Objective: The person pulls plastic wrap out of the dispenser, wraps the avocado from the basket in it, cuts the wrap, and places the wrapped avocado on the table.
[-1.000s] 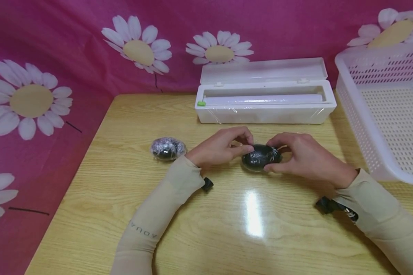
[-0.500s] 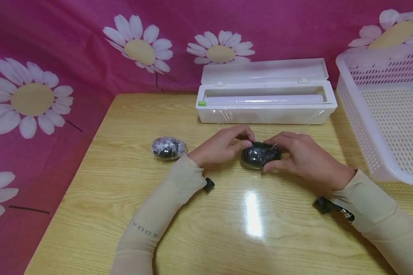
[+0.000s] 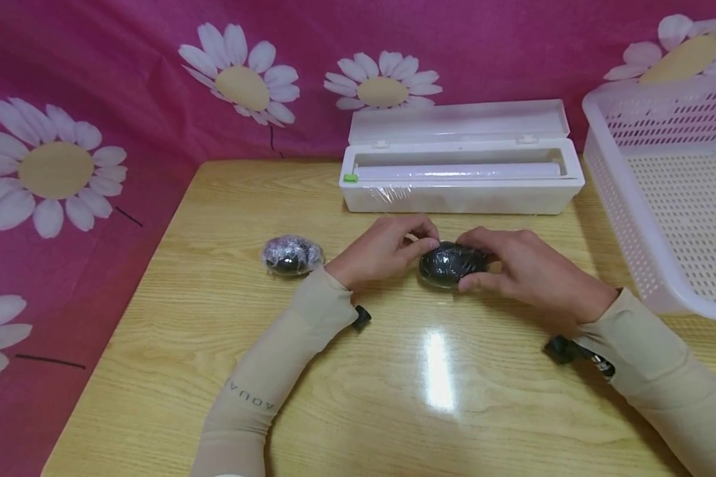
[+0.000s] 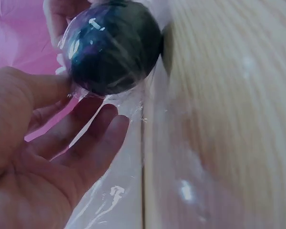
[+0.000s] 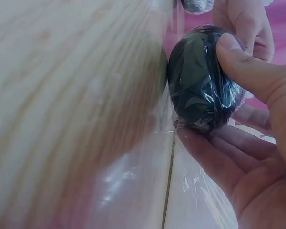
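Note:
A dark, egg-shaped item (image 3: 451,264) in clear cling film lies between my hands, near the middle of the table. My right hand (image 3: 528,268) holds its right end, thumb on the near side and fingers on the far side. At the left end, my left hand (image 3: 388,250) pinches the cling film (image 4: 80,91) with thumb and forefinger; its other fingers are partly bent in the left wrist view. Loose film (image 5: 200,195) runs from the item past the right fingers. A second wrapped dark item (image 3: 292,255) lies left of my left wrist.
Behind the hands stands a white film dispenser box (image 3: 462,197), lid up, with a film roll (image 3: 456,171) inside and a green slider (image 3: 350,178). A white perforated basket (image 3: 623,225) is at the right. A pink daisy-print cloth (image 3: 149,79) hangs behind the table (image 3: 334,397).
The dark item has turned and shifted slightly toward the box. My right fingers have moved along its far side. Glints on the film over the box front have changed. The second item stays put.

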Demonstrator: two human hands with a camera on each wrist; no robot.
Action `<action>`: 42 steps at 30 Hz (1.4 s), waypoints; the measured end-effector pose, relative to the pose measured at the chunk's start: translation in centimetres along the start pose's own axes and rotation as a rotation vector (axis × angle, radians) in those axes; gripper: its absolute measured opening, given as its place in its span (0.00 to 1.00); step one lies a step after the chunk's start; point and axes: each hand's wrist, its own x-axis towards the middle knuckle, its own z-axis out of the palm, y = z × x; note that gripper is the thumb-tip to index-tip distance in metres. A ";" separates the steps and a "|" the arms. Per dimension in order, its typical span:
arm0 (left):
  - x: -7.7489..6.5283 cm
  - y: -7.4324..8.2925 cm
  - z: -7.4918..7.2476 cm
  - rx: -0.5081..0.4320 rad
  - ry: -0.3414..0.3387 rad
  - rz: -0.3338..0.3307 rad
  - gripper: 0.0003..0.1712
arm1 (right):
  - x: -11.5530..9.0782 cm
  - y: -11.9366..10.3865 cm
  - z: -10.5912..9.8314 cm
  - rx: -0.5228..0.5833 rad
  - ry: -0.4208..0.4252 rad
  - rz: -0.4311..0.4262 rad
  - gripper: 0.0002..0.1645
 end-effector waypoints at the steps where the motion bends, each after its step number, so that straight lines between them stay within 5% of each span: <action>1: 0.0 0.0 0.1 0.000 0.002 0.002 0.08 | 0.0 0.0 0.0 -0.012 0.002 -0.005 0.33; 15: -0.5 0.7 -0.8 0.031 0.044 0.064 0.09 | 0.5 0.4 -0.1 -0.057 0.010 -0.085 0.27; 23: -0.2 0.5 -0.5 0.099 -0.042 0.053 0.13 | 0.6 0.4 -0.1 -0.061 0.004 -0.095 0.28; 31: -0.3 0.4 -0.4 0.062 -0.043 0.066 0.16 | 0.8 0.2 -0.2 -0.070 -0.002 -0.110 0.27; 38: -0.3 0.5 -0.2 0.140 -0.077 0.061 0.31 | 1.0 0.2 0.0 -0.107 0.039 -0.120 0.25; 42: -0.2 0.5 -0.2 0.184 -0.072 0.059 0.32 | 1.2 0.2 -0.1 -0.127 0.045 -0.132 0.24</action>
